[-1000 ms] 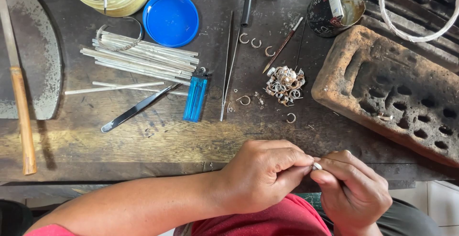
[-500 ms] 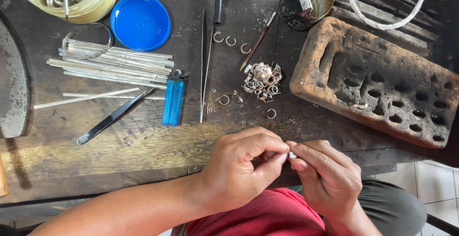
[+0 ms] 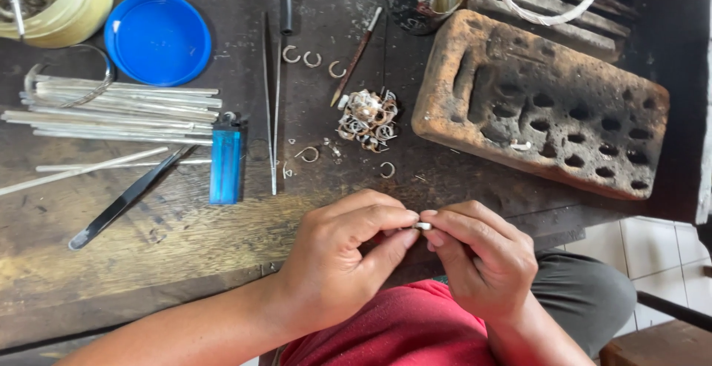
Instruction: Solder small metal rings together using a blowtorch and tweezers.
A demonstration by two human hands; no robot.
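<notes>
The dark wooden table (image 3: 185, 240) carried a scorched brick (image 3: 541, 106) pitted with holes at your right. A blue lid (image 3: 157, 37) lay at the far left, above a bundle of metal strips (image 3: 119, 114) and a blue lighter (image 3: 225, 166). A heap of silver rings (image 3: 367, 119) sat mid-table. At the near edge, your left hand (image 3: 337, 262) and right hand (image 3: 482, 258) met, both closed, fingertips pinching a tiny silver piece (image 3: 423, 226) between them, over your lap.
</notes>
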